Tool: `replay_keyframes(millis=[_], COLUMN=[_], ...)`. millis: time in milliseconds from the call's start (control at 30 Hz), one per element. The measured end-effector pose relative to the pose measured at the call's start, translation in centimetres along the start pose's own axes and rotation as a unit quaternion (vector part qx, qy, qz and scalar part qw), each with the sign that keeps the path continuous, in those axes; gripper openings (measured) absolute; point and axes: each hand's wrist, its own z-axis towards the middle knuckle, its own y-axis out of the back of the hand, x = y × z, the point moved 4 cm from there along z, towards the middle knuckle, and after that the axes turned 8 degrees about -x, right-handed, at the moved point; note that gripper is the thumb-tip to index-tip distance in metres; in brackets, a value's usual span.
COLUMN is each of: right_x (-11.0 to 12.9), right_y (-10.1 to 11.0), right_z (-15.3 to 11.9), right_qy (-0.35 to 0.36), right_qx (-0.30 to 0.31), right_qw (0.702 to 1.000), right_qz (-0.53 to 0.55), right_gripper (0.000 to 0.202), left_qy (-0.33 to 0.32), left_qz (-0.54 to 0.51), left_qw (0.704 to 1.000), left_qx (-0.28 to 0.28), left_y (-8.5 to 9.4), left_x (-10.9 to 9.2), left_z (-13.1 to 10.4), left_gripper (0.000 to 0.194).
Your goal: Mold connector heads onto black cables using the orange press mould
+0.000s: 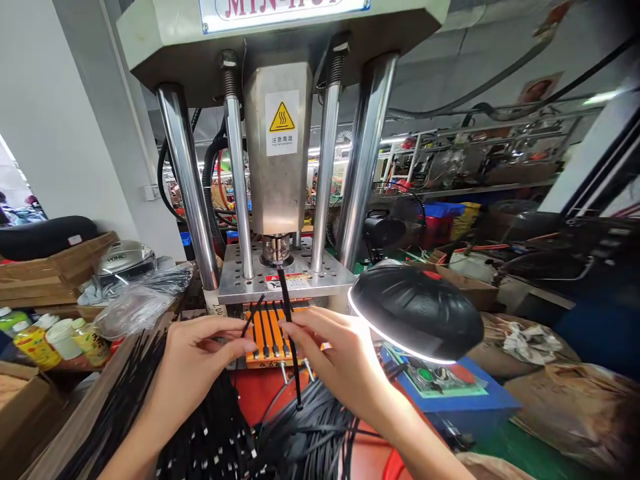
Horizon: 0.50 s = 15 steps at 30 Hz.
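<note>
My left hand (210,343) pinches a thin black cable (253,315) between thumb and fingertips, with its upper end slanting to the right. In my right hand (337,340) another black cable (285,293) is gripped; it runs from just below the press nozzle down to a small dark end near the pile. Behind both hands sits an orange mould block (273,333) with several black strips lying in its slots. Black cables with pale tips (200,433) lie heaped under my left hand, and a loose bundle of black cables (320,427) lies below my right.
The press's steel plate (235,280) and nozzle block (279,193), with a hot-surface label, stand over the mould. A lit black lamp (420,310) hangs close by my right hand, above a blue control box (465,393). Bottles (63,340) stand at the left.
</note>
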Motion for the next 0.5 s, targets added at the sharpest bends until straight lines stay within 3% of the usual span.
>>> replay_keyframes(millis=[100,167,267,400,500], right_x=[0.6,1.1,1.6,0.7,-1.0], right_y=[-0.4,-0.9,-1.4,-1.2,-0.6], right_z=[-0.5,-1.1,-2.4,-4.3,-5.7], right_qy=[-0.022,-0.039,-0.063,-0.132,-0.225], right_qx=[0.024,0.035,0.009,-0.058,-0.099], right_qw=[0.999,0.997,0.994,0.983,0.955], right_qz=[0.039,0.064,0.095,0.115,0.168], right_gripper=[0.026,0.029,0.034,0.031,0.020], left_qy=[0.000,-0.034,-0.068,-0.026,0.031], left_qz=[-0.027,-0.022,-0.040,-0.105,-0.163], left_qw=[1.000,0.999,0.997,0.994,0.985], left_qx=[0.007,0.001,0.008,0.030,0.057], left_y=[-0.9,-1.5,-2.8,-5.4,-7.5], left_x=[-1.1,-1.9,-2.5,-2.1,-2.0], left_z=[0.1,0.0,-0.4,-0.6,-0.6], left_gripper=[0.020,0.013,0.016,0.020,0.026])
